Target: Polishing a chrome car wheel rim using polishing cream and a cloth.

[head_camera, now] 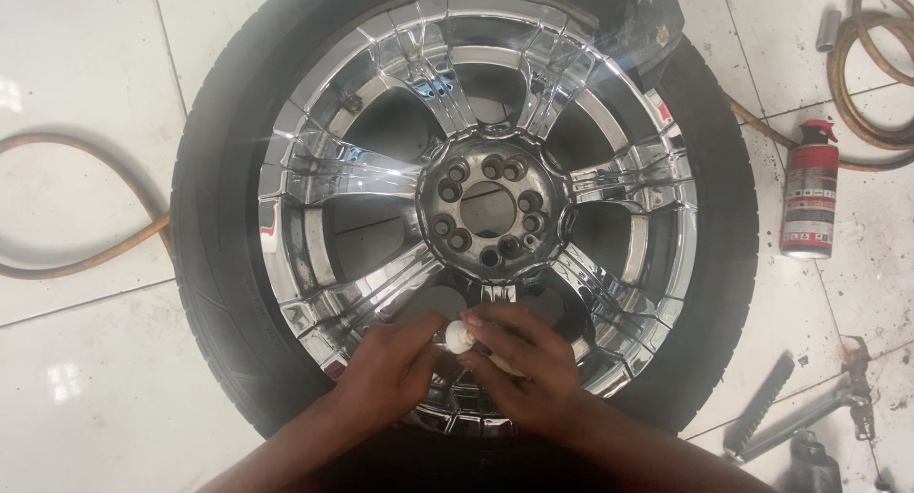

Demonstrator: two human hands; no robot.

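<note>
Pinching a small white cap (pixel 459 335) between both hands' fingers, I'm working over the chrome wheel (pixel 476 207); nothing fitted yet, I judge.

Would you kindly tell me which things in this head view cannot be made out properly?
- Small white object: mostly covered by the left hand and right hand; its kind is unclear.
- Spray can: label too small to tell.
- Metal tool: cut off by the bottom edge.
- Hose: runs out of the right edge.
</note>
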